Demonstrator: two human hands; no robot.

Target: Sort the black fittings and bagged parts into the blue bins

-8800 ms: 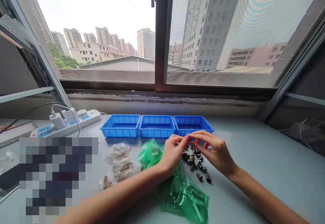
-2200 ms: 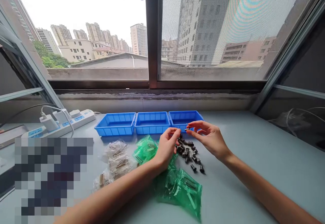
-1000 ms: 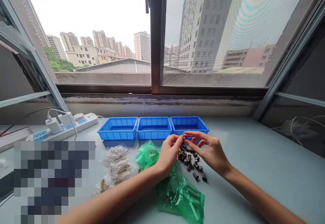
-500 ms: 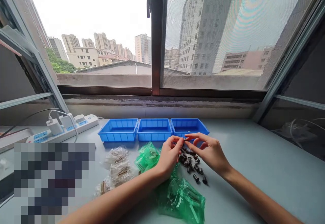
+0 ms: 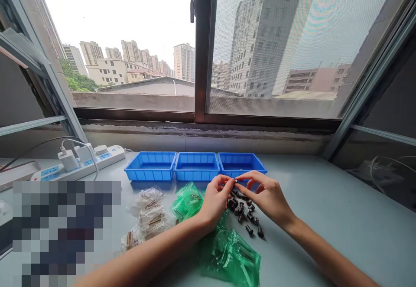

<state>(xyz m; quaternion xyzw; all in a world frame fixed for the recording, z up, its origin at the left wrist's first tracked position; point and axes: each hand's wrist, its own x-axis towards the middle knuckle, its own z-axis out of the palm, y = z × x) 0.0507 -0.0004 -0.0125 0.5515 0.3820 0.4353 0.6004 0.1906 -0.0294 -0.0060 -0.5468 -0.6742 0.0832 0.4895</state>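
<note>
My left hand (image 5: 216, 202) and my right hand (image 5: 264, 194) meet at their fingertips, just in front of the right blue bin. Both are closed in a pinch on a small dark fastener (image 5: 235, 181), mostly hidden by the fingers. Below them lies a loose pile of black bolts (image 5: 240, 209), a few of them spread toward the front. Green plastic bags (image 5: 242, 256) holding metal parts lie under and in front of my left forearm. Another green bag (image 5: 186, 202) is left of my left hand.
Three blue bins stand in a row at the back: left (image 5: 151, 174), middle (image 5: 197, 175) and right (image 5: 243, 157). Clear bags (image 5: 151, 213) of metal pins lie left of the green ones. A white power strip (image 5: 81, 165) with plugs and cables sits at the back left. A window rises behind.
My hands keep nearly the same pose, fingertips together on the small fastener, which shows a little less now. The view has shifted slightly; the bins, bags and bolt pile otherwise look unchanged.
</note>
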